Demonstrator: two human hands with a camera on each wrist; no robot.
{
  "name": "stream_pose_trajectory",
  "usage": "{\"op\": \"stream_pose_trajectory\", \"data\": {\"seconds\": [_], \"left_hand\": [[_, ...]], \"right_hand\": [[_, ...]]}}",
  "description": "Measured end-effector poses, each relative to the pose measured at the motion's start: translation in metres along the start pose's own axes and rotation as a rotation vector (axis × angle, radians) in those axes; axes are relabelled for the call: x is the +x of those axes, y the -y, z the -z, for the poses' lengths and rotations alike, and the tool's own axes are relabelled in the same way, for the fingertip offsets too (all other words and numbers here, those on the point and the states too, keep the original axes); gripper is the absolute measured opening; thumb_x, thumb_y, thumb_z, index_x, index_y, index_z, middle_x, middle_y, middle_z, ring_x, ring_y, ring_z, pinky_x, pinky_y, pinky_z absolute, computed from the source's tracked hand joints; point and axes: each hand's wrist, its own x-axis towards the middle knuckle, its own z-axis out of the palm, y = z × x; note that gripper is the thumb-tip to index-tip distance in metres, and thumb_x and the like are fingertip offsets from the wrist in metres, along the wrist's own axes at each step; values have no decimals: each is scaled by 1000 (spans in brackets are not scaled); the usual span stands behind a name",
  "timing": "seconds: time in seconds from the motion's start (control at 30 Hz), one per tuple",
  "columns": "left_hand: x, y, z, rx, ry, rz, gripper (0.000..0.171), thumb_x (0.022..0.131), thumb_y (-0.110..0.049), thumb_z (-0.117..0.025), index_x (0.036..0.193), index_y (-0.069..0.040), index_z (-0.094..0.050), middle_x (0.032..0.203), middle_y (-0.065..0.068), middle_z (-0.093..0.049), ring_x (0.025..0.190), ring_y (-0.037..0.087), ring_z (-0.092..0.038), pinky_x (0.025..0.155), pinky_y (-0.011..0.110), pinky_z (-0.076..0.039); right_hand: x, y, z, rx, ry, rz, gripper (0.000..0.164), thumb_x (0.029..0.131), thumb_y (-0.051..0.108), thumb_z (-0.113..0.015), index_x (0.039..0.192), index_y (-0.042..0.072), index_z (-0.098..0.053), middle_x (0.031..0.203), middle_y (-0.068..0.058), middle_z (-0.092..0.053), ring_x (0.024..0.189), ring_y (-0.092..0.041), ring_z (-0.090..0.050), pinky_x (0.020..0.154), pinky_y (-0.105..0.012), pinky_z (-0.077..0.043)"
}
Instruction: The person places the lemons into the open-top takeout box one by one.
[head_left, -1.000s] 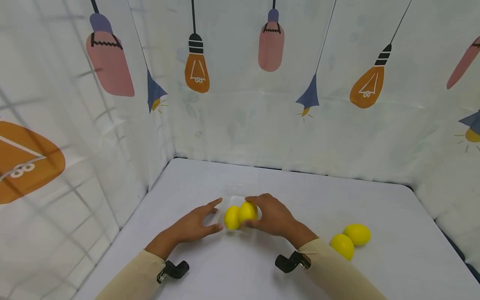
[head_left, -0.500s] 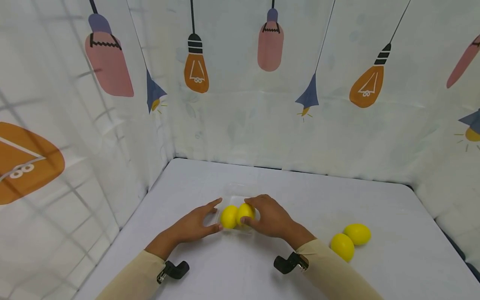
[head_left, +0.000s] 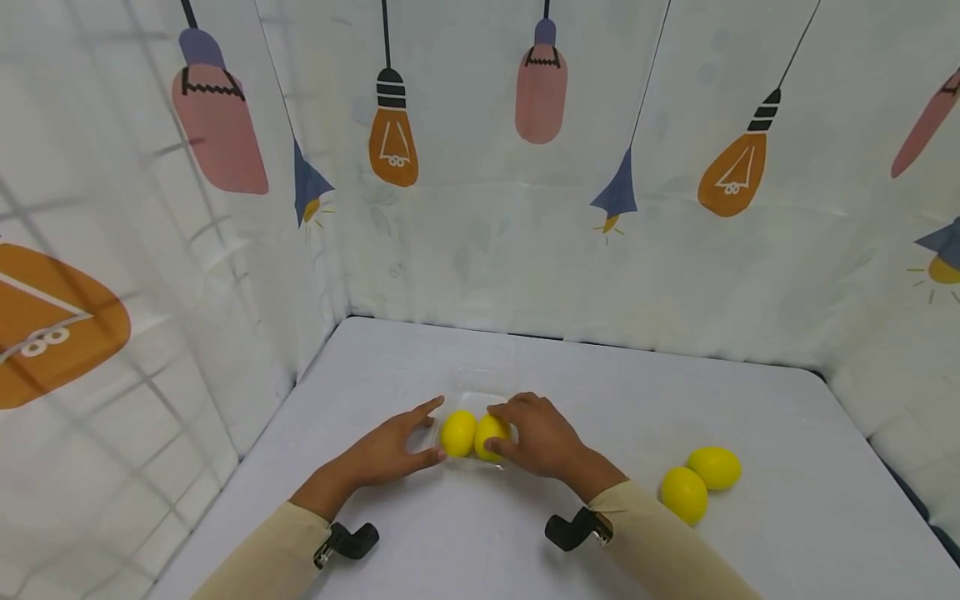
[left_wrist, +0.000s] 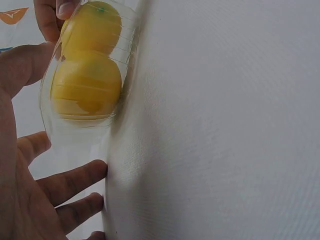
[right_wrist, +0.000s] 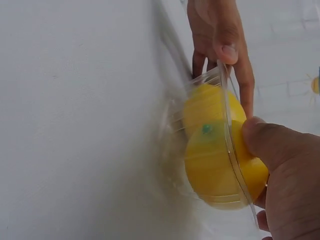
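Pinching the right lemon [head_left: 487, 432] inside the clear container [head_left: 471, 402] with the right grip [head_left: 537, 436]; touching the container's left rim with the left grip [head_left: 388, 448], spread wide.

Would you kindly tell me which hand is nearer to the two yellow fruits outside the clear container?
Right. The right hand is left of those two fruits, holding another fruit in the container; the left hand is farther left, at the container's left side.

Two lemons [head_left: 458, 433] in clear container [head_left: 477, 403]
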Motion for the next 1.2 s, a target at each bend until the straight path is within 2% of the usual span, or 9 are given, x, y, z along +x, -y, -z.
{"op": "stream_pose_trajectory", "data": {"seconds": [0.17,0.37,0.53,0.73,0.9,1.2], "left_hand": [[0,1,0,-1,-3,0,90,89,-66,-67,164,-35,-26,146,7,-57,143,34,-42,115,64,-29],[1,2,-1,-2,-11,-8,91,90,-65,-67,164,-33,-26,145,8,-57,142,35,-43,114,64,-30],[0,1,-2,-1,-7,8,91,90,-66,-67,164,-34,-26,146,7,-57,143,34,-42,115,64,-29],[-1,1,0,5,-9,1,90,90,-66,-66,164,-35,-25,146,7,-56,143,34,-42,115,64,-29],[-1,1,0,5,-13,-15,90,90,-66,-66,164,-33,-26,146,8,-56,143,35,-41,115,64,-30],[-2,2,0,0,-10,-17,90,90,-68,-65,164,-34,-26,146,8,-56,144,34,-40,115,64,-29]], "right_hand": [[2,-1,-7,-16,18,-16,57,91,52,-74,138,21,-67,130,2,-68,131,-29,-51,107,-50,-45],[1,1,-7,-34,35,-34,58,92,53,-73,141,22,-65,135,2,-65,137,-30,-47,110,-52,-41],[-1,0,-4,-40,47,-11,62,93,52,-72,145,20,-61,141,2,-62,140,-28,-44,114,-51,-37],[-9,-3,6,-6,5,27,65,94,49,-72,148,17,-57,145,1,-58,140,-28,-44,116,-52,-34],[-18,-9,16,11,-12,41,64,94,46,-73,147,14,-57,146,0,-58,140,-29,-44,114,-53,-36],[-33,-25,23,-19,-15,0,64,94,48,-73,148,17,-57,147,1,-56,140,-27,-44,112,-50,-41]]}}
